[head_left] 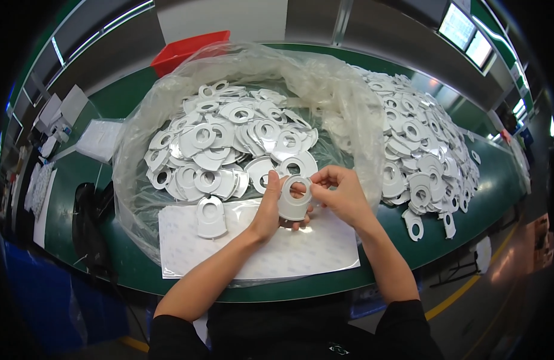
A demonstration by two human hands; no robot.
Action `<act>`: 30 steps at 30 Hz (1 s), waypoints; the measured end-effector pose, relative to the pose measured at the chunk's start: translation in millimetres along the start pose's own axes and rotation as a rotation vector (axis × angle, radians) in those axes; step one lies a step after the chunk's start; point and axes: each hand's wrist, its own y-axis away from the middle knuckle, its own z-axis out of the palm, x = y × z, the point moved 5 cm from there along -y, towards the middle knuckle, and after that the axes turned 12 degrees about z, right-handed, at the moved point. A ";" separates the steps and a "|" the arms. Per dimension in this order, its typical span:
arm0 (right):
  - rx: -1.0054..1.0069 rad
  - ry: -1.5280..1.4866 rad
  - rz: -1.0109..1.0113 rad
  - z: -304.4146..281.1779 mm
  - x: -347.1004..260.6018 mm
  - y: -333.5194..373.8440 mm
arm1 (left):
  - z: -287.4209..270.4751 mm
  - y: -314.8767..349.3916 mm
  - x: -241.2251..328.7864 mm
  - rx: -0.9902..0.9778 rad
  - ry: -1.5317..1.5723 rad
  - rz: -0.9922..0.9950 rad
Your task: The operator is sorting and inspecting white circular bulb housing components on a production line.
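A white plastic part (294, 207) with a round hole is held up between my hands, above a stack of white sheets (259, 258). My left hand (268, 210) grips it from the left, with fingers behind it. The fingers of my right hand (343, 195) pinch its upper right edge. Another such part (211, 219) lies alone on the left end of the sheets. Beyond my hands, a heap of similar white parts (223, 135) sits in an open clear plastic bag (136, 126).
A second large heap of white parts (418, 141) lies on the green table (343, 282) to the right. A red bin (190, 48) stands behind the bag. On the left are a black object (88, 225) and a clear plastic packet (100, 138).
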 end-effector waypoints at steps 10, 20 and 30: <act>0.029 -0.008 -0.167 13.5 7.9 0.6 | -1.2 -1.8 -0.3 0.012 -0.004 0.103; -0.023 -0.215 0.051 13.5 3.7 -1.2 | -0.9 -3.7 3.7 0.012 0.084 0.089; 0.163 -0.484 -0.057 -52.1 3.5 -15.7 | -3.3 3.5 58.0 -0.145 -0.139 0.100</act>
